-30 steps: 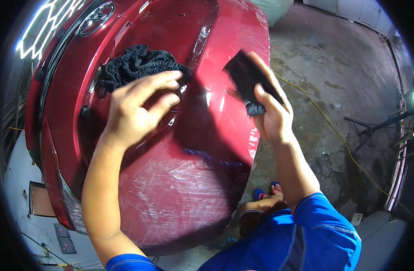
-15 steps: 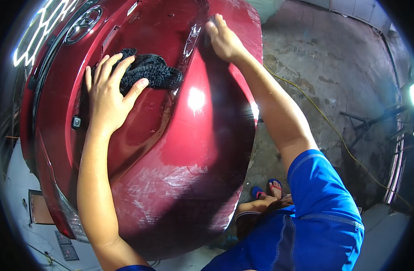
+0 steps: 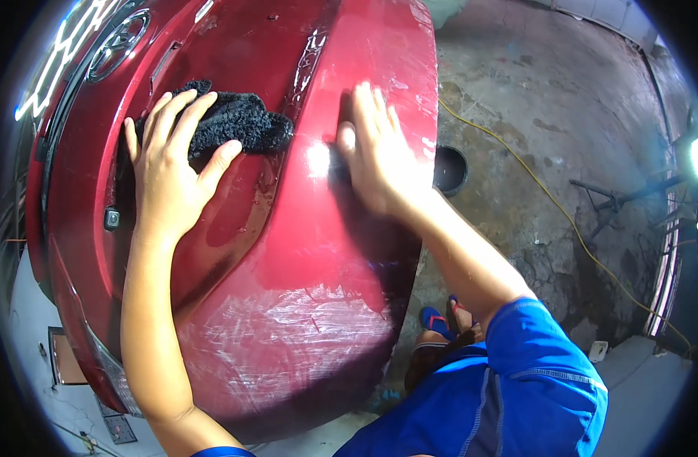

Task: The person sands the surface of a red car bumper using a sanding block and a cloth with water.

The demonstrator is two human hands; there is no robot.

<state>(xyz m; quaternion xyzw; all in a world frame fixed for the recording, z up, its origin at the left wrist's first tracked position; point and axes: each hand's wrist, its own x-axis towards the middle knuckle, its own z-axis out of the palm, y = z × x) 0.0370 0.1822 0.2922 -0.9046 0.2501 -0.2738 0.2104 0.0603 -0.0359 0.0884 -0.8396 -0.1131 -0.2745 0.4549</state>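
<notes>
My left hand (image 3: 168, 164) presses a black fluffy cloth (image 3: 231, 126) against the recessed part of a dark red car's rear. Its fingers are spread over one edge of the cloth, and the thumb reaches across it; the palm side is hidden. On the smooth red bumper (image 3: 288, 251), my right hand (image 3: 376, 152) lies with its fingers stretched out and nothing visible in it. Whitish streaks and a dull film cover the near part of the bumper. Wet, shiny spots show along the crease beside the cloth.
A small camera (image 3: 111, 218) sits in the panel near my left wrist, with a round emblem (image 3: 119, 46) farther up. Right of the car, a yellow cable (image 3: 543, 186) crosses the concrete floor, near a black round container (image 3: 449, 170) and a dark stand (image 3: 611, 202).
My right hand has come nearer along the bumper from its far end. The whole view has shifted a little, and my left hand stays on the cloth. The black container has come into sight.
</notes>
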